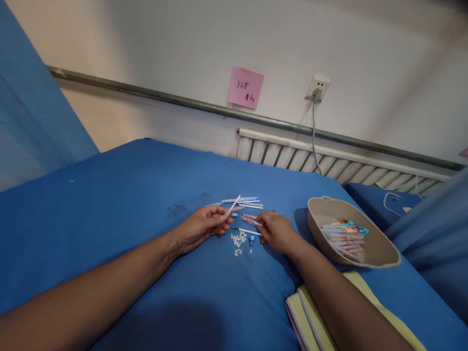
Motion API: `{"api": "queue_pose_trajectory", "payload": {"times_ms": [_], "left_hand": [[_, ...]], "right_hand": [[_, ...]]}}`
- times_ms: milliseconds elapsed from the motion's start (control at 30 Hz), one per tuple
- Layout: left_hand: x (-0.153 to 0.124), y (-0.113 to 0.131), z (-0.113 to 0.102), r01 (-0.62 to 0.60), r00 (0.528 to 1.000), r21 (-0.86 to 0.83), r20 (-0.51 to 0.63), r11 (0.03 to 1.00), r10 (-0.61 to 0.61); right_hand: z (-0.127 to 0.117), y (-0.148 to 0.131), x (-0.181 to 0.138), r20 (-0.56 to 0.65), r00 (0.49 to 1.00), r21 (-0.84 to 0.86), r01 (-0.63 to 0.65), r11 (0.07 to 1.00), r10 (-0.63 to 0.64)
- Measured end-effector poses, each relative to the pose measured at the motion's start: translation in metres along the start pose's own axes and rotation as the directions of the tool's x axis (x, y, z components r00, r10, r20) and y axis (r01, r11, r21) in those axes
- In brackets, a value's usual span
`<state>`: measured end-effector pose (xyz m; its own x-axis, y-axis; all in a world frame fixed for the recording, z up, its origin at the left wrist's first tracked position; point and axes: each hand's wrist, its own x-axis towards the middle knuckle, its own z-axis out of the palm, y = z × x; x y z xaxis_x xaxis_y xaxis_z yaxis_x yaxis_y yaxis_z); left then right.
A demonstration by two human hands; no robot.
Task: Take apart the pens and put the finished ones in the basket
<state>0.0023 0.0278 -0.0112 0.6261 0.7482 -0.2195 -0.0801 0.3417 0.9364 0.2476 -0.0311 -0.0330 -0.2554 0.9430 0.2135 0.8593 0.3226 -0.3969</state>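
My left hand [206,225] is closed, with a slim white pen refill [234,204] pinched between thumb and fingers and tilted up to the right. My right hand [278,230] has its bent fingers at the near ends of pink see-through pen barrels [250,220] lying on the blue cover; its fingertips are partly hidden. Beyond the hands lie several pale blue and white pen parts [248,201]. Another white refill [248,231] rests between the hands. Closer to me are a scatter of tiny white pieces [239,238] and a small blue pen part [251,240].
A beige basket [387,253] at the right holds several pens and pen parts [345,236]. Folded yellow cloth [310,312] lies under my right forearm. Behind the blue-covered surface [120,195] stand a radiator [278,151], a metal rail [183,101] and a plugged-in cord [314,131].
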Motion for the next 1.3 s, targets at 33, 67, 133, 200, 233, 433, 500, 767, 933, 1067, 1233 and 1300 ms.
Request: {"api": "queue_pose_trajectory", "payload": {"times_ms": [33,67,133,200,233,433,500,767,933,1067,1233,1300], "left_hand": [[0.000,0.000,0.000,0.001,1.000,0.001,-0.001,1.000,-0.001],[0.000,-0.001,0.000,0.000,1.000,0.003,-0.003,1.000,0.000],[-0.001,-0.001,0.001,-0.010,1.000,0.005,-0.010,1.000,0.010],[-0.001,-0.002,0.001,-0.028,0.999,0.012,-0.026,1.000,0.028],[-0.001,-0.002,0.002,-0.037,0.999,0.023,-0.035,0.999,0.038],[-0.002,-0.004,0.006,-0.097,0.993,0.171,-0.045,0.981,0.106],[-0.001,-0.005,0.006,-0.118,0.991,0.210,-0.039,0.971,0.129],[-0.001,-0.006,0.006,-0.126,0.989,0.279,-0.034,0.952,0.141],[-0.002,-0.005,0.008,-0.134,0.988,0.304,-0.031,0.943,0.150],[-0.004,-0.006,0.011,-0.128,0.988,0.333,-0.041,0.934,0.150],[-0.005,-0.006,0.013,-0.144,0.985,0.357,-0.037,0.923,0.168],[-0.005,-0.006,0.012,-0.146,0.985,0.371,-0.033,0.917,0.170]], "right_hand": [[0.000,0.000,0.000,-0.017,1.000,0.033,-0.005,0.999,0.005],[0.001,0.000,0.001,-0.044,0.999,0.082,-0.012,0.997,0.015],[0.001,0.001,0.002,-0.125,0.990,0.253,-0.040,0.967,0.073],[0.000,0.002,0.003,-0.203,0.957,0.502,-0.080,0.861,0.207],[-0.001,0.002,0.004,-0.223,0.931,0.626,-0.090,0.774,0.289],[-0.007,0.006,0.003,-0.214,0.852,0.913,0.001,0.407,0.478],[-0.007,0.005,0.002,-0.218,0.854,0.911,0.005,0.412,0.472],[-0.007,0.004,0.003,-0.227,0.870,0.858,-0.034,0.512,0.438],[-0.007,0.004,0.002,-0.231,0.873,0.844,-0.040,0.536,0.429],[-0.006,-0.001,0.001,-0.226,0.892,0.796,-0.062,0.602,0.391],[-0.002,-0.005,0.000,-0.185,0.929,0.768,-0.066,0.637,0.319],[-0.001,-0.006,0.000,-0.182,0.936,0.753,-0.066,0.655,0.303]]}}
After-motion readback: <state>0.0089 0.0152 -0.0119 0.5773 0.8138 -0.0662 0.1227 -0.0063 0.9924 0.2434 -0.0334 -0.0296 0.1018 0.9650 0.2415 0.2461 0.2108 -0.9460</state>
